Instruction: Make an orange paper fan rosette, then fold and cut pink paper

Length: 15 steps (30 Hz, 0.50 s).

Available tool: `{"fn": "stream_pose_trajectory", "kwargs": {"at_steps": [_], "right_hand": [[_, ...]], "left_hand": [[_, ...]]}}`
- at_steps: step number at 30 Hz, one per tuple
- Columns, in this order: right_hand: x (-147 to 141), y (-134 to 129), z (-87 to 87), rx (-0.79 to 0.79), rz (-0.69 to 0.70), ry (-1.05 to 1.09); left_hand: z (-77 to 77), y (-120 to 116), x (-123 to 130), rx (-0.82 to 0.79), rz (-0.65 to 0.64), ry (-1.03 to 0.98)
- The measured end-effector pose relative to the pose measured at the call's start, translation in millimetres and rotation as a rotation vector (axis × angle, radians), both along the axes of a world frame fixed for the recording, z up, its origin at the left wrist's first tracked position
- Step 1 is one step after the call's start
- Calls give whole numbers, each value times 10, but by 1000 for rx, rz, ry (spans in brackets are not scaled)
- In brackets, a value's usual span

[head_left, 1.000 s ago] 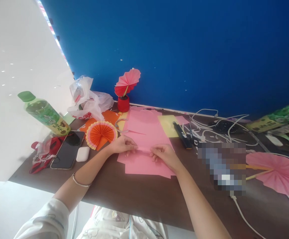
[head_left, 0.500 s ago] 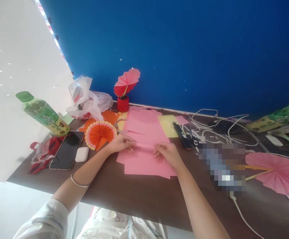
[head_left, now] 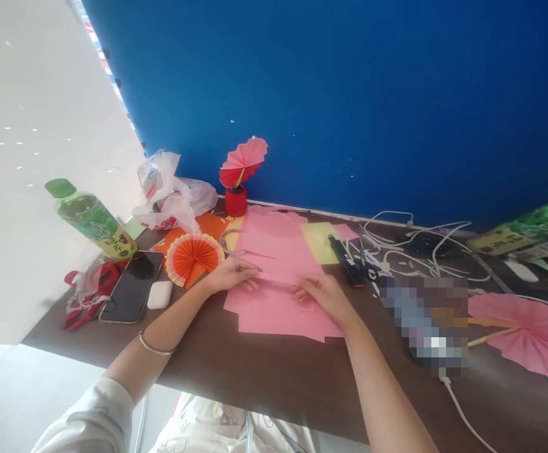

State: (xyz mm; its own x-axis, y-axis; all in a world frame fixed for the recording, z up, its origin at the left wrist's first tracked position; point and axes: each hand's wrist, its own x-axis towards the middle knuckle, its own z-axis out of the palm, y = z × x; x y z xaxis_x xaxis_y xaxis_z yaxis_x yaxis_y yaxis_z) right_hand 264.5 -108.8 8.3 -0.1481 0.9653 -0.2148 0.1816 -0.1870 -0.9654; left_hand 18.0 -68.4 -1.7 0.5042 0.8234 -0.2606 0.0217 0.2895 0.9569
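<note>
A narrow pink paper strip (head_left: pixel 279 279), perhaps a folded edge, stretches between my hands. My left hand (head_left: pixel 233 275) pinches its left end between thumb and fingers. At the right end my right hand (head_left: pixel 324 296) grips it the same way. Beneath lie several overlapping pink paper sheets (head_left: pixel 280 318), spread unevenly on the dark table. An orange pleated paper fan (head_left: pixel 195 257) with a pink and yellow border is just left of my left hand. Past my right hand lie a dark utility-knife-like tool (head_left: pixel 346 261) and a yellow sheet (head_left: pixel 321 241).
A red pot (head_left: pixel 236 201) with a pleated paper flower (head_left: pixel 244 162) stands at the back. Leftward are a green bottle (head_left: pixel 94 220), phone (head_left: pixel 132 286), white case (head_left: pixel 159 294) and plastic bag (head_left: pixel 179 201). White cables (head_left: pixel 436 255) and a pink fan (head_left: pixel 531 336) lie right.
The view has shifted slightly, so the scene sits a little lower and further right. Both hands keep their pinch on the pink paper strip, with little other visible movement.
</note>
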Motion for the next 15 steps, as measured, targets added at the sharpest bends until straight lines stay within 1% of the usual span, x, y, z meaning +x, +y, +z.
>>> {"fn": "stream_pose_trajectory", "kwargs": {"at_steps": [4,8,10,11,13,15], "right_hand": [[-45,3,-16,65,-37,-56],[-112,-29,32,58,-8,-56],[-134,-66,75,2,56,-19],[-139,-86,94,-35,110,7],[-141,-118,115,-106,234,62],[-143,-132,110,-144,301,108]], "left_hand": [[20,-14,46,33,90,-52],[-25,-2,72,47,303,-135],[-52,6,76,68,393,-135],[-61,7,80,79,418,-127],[-70,-2,98,83,441,-127],[-70,-28,135,59,459,-190]]}}
